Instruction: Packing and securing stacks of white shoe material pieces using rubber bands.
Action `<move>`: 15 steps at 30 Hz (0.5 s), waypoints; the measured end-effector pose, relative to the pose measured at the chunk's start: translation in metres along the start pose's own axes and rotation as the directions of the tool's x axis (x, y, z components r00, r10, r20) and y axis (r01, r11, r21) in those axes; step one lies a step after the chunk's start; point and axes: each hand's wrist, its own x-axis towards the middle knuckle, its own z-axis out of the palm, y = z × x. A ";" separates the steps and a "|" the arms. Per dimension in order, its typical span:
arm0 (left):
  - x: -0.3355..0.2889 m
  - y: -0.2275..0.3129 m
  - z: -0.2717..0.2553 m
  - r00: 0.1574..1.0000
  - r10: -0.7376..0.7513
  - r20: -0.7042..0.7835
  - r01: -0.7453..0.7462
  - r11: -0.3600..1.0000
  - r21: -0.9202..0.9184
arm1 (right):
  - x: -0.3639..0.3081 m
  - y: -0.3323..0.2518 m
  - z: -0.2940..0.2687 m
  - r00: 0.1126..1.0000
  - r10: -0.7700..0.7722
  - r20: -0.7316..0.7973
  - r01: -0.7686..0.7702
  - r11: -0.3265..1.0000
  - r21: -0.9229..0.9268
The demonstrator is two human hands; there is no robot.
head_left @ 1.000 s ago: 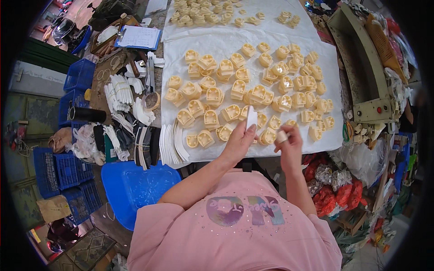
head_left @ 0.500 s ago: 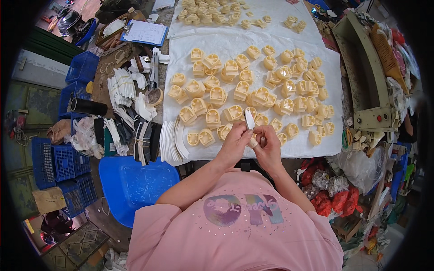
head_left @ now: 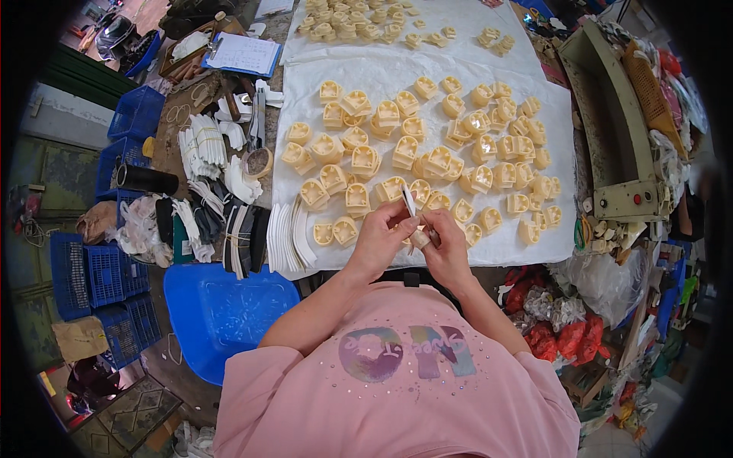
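Note:
My left hand is closed in a pinch on a narrow white strip, whose free end points up and away from me, with a dark line along one edge. My right hand is closed against the left, its fingertips at the strip's lower end. A beige wrap shows by the right thumb; whether it is finger tape or part of the work, I cannot tell. Just beyond both hands, on a white sheet, stand many cream plastic heel-shaped blocks, hollow side up.
Left of my hands lie fanned white strips and dark strips. A blue tub is below the table's left edge. A clipboard lies at the far left. At the right stand a grey-green metal housing and red bags.
The white strip has tilted to the left and both hands have turned and spread slightly. The whole view has shifted a little; the blocks stay in place.

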 end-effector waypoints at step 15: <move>-0.003 0.004 -0.016 1.000 0.012 0.012 -0.012 0.999 0.052 | 0.007 0.000 -0.006 0.973 0.158 0.170 -0.191 0.962 0.195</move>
